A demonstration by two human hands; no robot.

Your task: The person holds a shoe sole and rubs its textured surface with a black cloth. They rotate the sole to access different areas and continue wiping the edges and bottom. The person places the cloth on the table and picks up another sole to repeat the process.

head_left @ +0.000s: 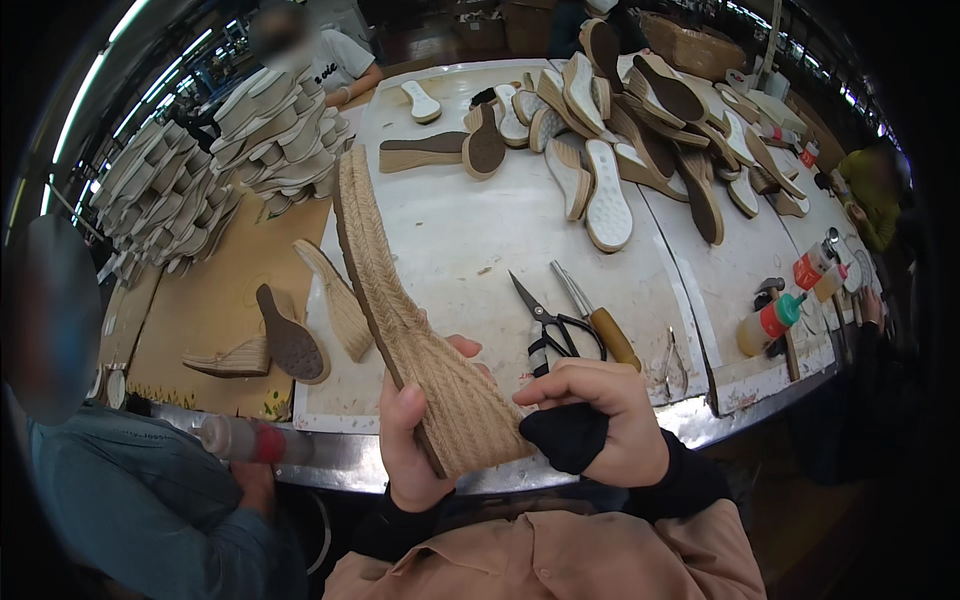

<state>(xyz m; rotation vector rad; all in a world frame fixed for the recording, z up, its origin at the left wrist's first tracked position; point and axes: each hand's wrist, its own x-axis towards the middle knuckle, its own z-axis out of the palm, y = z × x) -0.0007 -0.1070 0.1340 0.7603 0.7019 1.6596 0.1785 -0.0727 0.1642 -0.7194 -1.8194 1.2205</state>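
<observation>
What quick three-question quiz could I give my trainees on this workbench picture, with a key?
1. Multiple choice: What does the person's left hand hold?
A) a paintbrush
B) a woven wedge sole
C) a cup

2. True or false: The black scissors lie to the left of the tool with the yellow-brown handle.

3. Fill in the blank: Of the bottles on the right side of the white table, the one nearest the scissors has a ____ cap.

Key:
1. B
2. True
3. green
</observation>
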